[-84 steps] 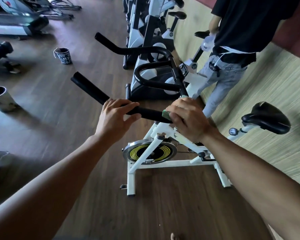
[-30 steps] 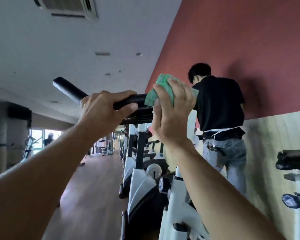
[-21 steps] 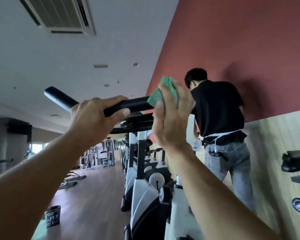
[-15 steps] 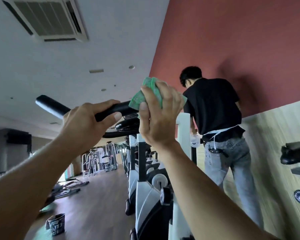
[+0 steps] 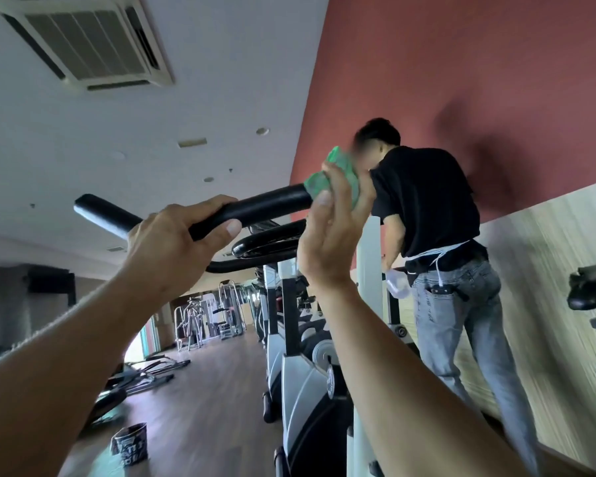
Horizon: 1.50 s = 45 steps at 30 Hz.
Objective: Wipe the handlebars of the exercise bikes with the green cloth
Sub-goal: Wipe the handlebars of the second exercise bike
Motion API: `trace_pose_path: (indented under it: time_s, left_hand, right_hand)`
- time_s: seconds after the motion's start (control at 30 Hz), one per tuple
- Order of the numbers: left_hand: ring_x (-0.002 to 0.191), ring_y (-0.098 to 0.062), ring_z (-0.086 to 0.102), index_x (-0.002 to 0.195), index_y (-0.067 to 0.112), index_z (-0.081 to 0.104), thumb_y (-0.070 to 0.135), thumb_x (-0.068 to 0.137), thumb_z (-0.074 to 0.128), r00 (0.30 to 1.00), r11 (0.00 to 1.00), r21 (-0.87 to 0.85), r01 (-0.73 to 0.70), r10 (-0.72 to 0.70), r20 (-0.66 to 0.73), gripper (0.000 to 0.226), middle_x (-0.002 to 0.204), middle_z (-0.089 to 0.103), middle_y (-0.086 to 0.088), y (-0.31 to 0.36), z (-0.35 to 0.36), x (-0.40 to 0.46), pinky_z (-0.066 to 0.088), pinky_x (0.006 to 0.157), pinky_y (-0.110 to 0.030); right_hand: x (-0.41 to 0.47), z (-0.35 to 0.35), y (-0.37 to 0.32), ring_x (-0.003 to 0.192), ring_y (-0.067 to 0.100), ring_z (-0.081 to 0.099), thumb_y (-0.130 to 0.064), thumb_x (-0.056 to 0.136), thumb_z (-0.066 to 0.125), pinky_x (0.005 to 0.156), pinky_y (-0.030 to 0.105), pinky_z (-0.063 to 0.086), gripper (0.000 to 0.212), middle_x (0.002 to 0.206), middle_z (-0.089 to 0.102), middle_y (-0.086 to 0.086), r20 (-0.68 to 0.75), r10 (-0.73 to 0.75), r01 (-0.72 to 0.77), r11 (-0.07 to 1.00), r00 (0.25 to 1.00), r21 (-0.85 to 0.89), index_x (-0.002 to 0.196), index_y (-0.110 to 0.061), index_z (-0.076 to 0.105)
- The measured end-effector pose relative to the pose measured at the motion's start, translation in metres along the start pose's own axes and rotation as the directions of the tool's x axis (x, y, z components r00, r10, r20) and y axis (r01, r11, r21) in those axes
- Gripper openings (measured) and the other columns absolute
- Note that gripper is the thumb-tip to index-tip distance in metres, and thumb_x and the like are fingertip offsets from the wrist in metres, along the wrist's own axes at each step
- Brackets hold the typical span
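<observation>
Cloth (image 5: 331, 175) wrapped on black handlebar (image 5: 265, 206), clamped there by right hand (image 5: 331, 232); left hand (image 5: 176, 246) gripping same bar just beside, thumb under; second person (image 5: 437, 235) behind, facing wall.

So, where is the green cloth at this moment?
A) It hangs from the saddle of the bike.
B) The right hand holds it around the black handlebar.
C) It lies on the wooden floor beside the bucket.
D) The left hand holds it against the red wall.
B: the right hand wraps the green cloth around the black handlebar, while the left hand grips the bare bar further along.
</observation>
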<state>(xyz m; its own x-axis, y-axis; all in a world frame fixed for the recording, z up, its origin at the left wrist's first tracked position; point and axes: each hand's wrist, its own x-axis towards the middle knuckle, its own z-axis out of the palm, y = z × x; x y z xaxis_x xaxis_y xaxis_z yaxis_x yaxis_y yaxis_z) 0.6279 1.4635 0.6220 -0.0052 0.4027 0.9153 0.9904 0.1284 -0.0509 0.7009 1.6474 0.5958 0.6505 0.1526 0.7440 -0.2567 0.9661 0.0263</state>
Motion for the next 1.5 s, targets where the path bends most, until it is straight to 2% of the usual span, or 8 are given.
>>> trace_pose_path:
  time_s: [0.1,0.33,0.5,0.73,1.0,1.17,1.37,1.5]
  left_hand:
    - [0.061,-0.008,0.051,0.114,0.055,0.057,0.059,0.089,0.049,1.0,1.0,0.014,-0.004,0.004,-0.017,0.026,0.052,0.051,0.009,0.0,0.002,-0.001,0.045,0.079,-0.038]
    - [0.062,-0.006,0.05,0.111,0.055,0.057,0.065,0.083,0.043,1.0,1.0,-0.011,-0.005,0.005,-0.003,0.033,0.055,0.05,0.006,0.003,0.002,-0.002,0.042,0.093,-0.048]
    - [0.061,-0.003,0.05,0.11,0.054,0.058,0.062,0.085,0.045,1.0,1.0,-0.01,0.001,-0.001,-0.01,0.029,0.057,0.052,0.003,0.006,0.001,-0.003,0.042,0.093,-0.044]
    - [0.064,-0.008,0.052,0.113,0.056,0.057,0.061,0.087,0.049,1.0,0.999,-0.031,0.011,-0.011,-0.009,0.028,0.059,0.055,0.003,0.002,0.002,-0.001,0.039,0.083,-0.036]
    - [0.065,-0.006,0.054,0.112,0.054,0.058,0.056,0.091,0.054,0.998,0.999,-0.014,0.041,-0.042,-0.046,0.021,0.053,0.054,0.016,0.004,0.004,-0.001,0.043,0.097,-0.045]
    - [0.09,-0.019,0.062,0.118,0.058,0.054,0.061,0.087,0.05,0.993,0.998,-0.004,0.06,-0.06,-0.097,0.031,0.073,0.063,0.011,0.001,0.006,-0.001,0.036,0.102,-0.046]
    - [0.106,-0.021,0.049,0.122,0.056,0.056,0.067,0.083,0.048,0.986,0.996,-0.051,0.074,-0.08,-0.147,0.042,0.102,0.064,0.007,-0.005,0.009,-0.003,0.023,0.098,-0.036]
    - [0.111,-0.022,0.049,0.12,0.049,0.062,0.068,0.083,0.051,0.985,0.989,-0.053,0.139,-0.144,-0.095,0.044,0.11,0.062,0.007,-0.002,0.007,-0.005,0.021,0.103,-0.036]
  right_hand:
    - [0.002,-0.004,0.006,0.136,0.022,0.041,-0.03,0.102,0.028,0.111,0.042,0.042,0.048,0.143,0.037,0.022,0.032,0.137,-0.14,0.978,0.99,0.155,0.126,-0.002,0.059]
    - [-0.002,-0.004,-0.003,0.135,0.031,0.039,-0.025,0.098,0.036,0.114,0.047,0.031,0.044,0.142,0.041,0.021,0.047,-0.058,0.061,0.996,0.997,-0.061,0.127,-0.004,0.061]
    - [0.004,-0.003,0.002,0.132,0.029,0.045,-0.026,0.101,0.027,0.114,0.042,0.037,0.05,0.138,0.043,0.022,-0.008,0.143,-0.14,0.978,0.99,0.153,0.129,0.004,0.057]
    - [0.001,-0.002,-0.02,0.128,0.037,0.047,-0.029,0.096,0.038,0.107,0.057,0.031,0.043,0.136,0.053,0.017,0.125,-0.212,0.238,0.936,0.969,-0.259,0.122,-0.012,0.068]
    - [0.004,-0.013,-0.029,0.128,0.031,0.045,-0.024,0.099,0.036,0.106,0.057,0.034,0.04,0.139,0.048,0.017,0.124,-0.032,0.059,0.974,0.992,-0.217,0.12,-0.009,0.066]
    - [0.011,-0.024,-0.031,0.119,0.035,0.053,-0.029,0.097,0.039,0.099,0.058,0.038,0.038,0.131,0.057,0.014,0.454,-0.327,0.504,0.789,0.829,-0.352,0.117,-0.016,0.069]
    - [0.035,-0.044,-0.038,0.12,0.029,0.054,-0.018,0.098,0.042,0.099,0.052,0.044,0.036,0.127,0.057,0.018,0.55,-0.101,0.301,0.909,0.829,-0.287,0.119,-0.004,0.068]
    - [0.045,-0.038,-0.066,0.121,0.035,0.055,-0.024,0.097,0.044,0.1,0.054,0.039,0.04,0.131,0.059,0.017,0.799,-0.101,0.54,0.786,0.593,-0.302,0.126,-0.009,0.067]
